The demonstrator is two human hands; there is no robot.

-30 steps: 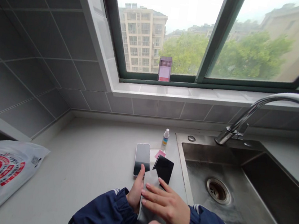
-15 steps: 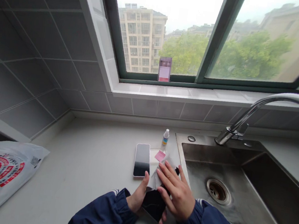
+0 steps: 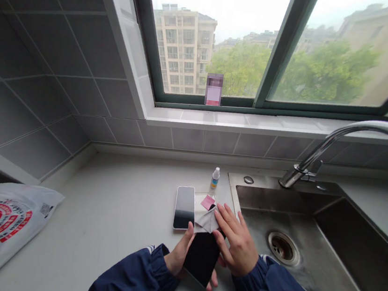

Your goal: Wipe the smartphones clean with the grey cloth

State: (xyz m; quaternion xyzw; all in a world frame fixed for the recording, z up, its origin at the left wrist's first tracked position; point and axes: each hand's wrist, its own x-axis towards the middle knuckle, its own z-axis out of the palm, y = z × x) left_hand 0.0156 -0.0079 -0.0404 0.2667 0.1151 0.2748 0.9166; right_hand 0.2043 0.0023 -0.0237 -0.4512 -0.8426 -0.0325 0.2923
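A flat black phone lies tilted over the counter, cradled by my left hand. My left thumb is along its left edge, and fingertips show from beneath at the lower right. On the phone's upper part sits a grey cleaning cloth with a zigzag edge, partly folded over. My right hand presses the cloth with its fingers nearly straight and close together. Another phone, dark-screened with a pale frame, rests on the counter just left of the cloth.
Behind the cloth are a pink square packet and a small white-capped bottle. A steel sink with a faucet is on the right. At the far left lies a printed plastic bag.
My right hand has slid slightly right and down. The cloth has shifted and folded, uncovering more of the black phone's surface. My left hand keeps nearly the same place.
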